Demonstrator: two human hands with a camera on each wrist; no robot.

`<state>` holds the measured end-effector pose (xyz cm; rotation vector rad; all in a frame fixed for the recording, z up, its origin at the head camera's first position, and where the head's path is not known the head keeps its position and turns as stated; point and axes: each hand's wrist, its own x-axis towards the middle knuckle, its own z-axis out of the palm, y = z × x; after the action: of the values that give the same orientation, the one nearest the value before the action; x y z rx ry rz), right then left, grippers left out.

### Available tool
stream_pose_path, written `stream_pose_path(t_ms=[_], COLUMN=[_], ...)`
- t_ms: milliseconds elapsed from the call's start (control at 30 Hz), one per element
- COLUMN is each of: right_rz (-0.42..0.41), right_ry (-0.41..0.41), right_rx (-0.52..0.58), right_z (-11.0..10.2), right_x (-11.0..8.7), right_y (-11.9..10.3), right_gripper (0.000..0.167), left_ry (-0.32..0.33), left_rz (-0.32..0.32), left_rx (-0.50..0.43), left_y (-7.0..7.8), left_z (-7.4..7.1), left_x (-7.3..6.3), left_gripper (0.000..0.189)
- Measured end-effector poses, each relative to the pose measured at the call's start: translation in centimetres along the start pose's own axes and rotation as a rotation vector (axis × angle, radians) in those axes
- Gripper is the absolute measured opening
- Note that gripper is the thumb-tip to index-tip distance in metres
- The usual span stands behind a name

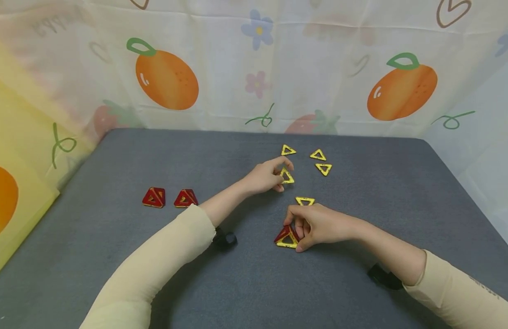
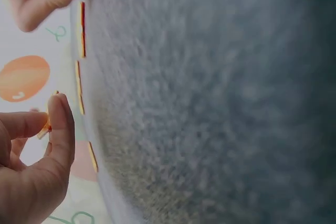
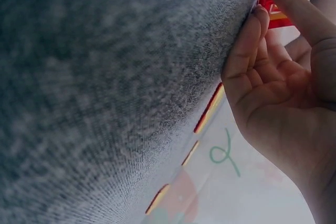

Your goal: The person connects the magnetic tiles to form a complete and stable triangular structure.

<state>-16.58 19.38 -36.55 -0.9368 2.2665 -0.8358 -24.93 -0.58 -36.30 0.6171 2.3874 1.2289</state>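
Observation:
Between thumb and fingers, my left hand (image 1: 267, 176) pinches a yellow triangle tile (image 1: 288, 178) with an open middle, held up off the table. The left wrist view shows this tile (image 2: 44, 130) almost edge-on. Nearer the front, my right hand (image 1: 325, 225) grips a small pyramid (image 1: 283, 234) of red and yellow triangle tiles standing on the table; its fingers hide the right side. In the right wrist view, the pyramid's red side (image 3: 274, 14) shows past the fingers. Just behind the right hand lies another yellow triangle tile (image 1: 305, 198), partly covered by it.
Three more yellow triangle tiles, one left (image 1: 288, 147), one right (image 1: 318, 151) and one nearer (image 1: 324, 172), lie at the back. Two red pyramids, one (image 1: 149, 199) left of the other (image 1: 182, 199), stand left on the grey table (image 1: 93, 256). A printed curtain (image 1: 221, 55) hangs behind.

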Motion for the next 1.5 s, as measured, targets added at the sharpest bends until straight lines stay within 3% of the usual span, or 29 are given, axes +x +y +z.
stream_pose_path(t_ms=[167,267,433,667,967,1067,1300,1500], right_rz=[0.001,0.004,0.008,0.013,0.053,0.049,0.053,0.039], right_ry=[0.004,0.004,0.001,-0.003,0.003,0.003,0.011,0.017], right_rx=[0.000,0.005,0.009,0.019,-0.008,-0.022,-0.032,-0.029], right_z=[0.0,0.0,0.0,0.0,0.0,0.0,0.0,0.0], right_x=[-0.1,-0.1,-0.1,-0.2,-0.1,-0.1,0.1,0.0], right_y=[0.0,0.0,0.1,0.1,0.0,-0.1,-0.2,-0.2], right_gripper=[0.041,0.041,0.042,0.043,0.040,0.040,0.040,0.040], left_ry=[-0.041,-0.046,-0.059,-0.082,-0.076,-0.066,-0.052,0.018], left_rz=[0.003,0.037,0.107,0.131,0.140,0.155,0.278,0.333], left_rx=[-0.050,-0.023,0.007,-0.033,-0.166,-0.128,0.053,0.139], left_y=[0.7,1.0,1.6,2.2,2.5,2.3,1.5,1.3], left_z=[0.1,0.0,-0.5,-0.2,1.2,1.6,2.7,3.9], left_x=[-1.2,-1.9,-3.0,-5.2,-7.7,-8.3,-9.9,-10.8], left_gripper=[0.018,0.017,0.028,0.030,0.014,0.010,0.016,0.012])
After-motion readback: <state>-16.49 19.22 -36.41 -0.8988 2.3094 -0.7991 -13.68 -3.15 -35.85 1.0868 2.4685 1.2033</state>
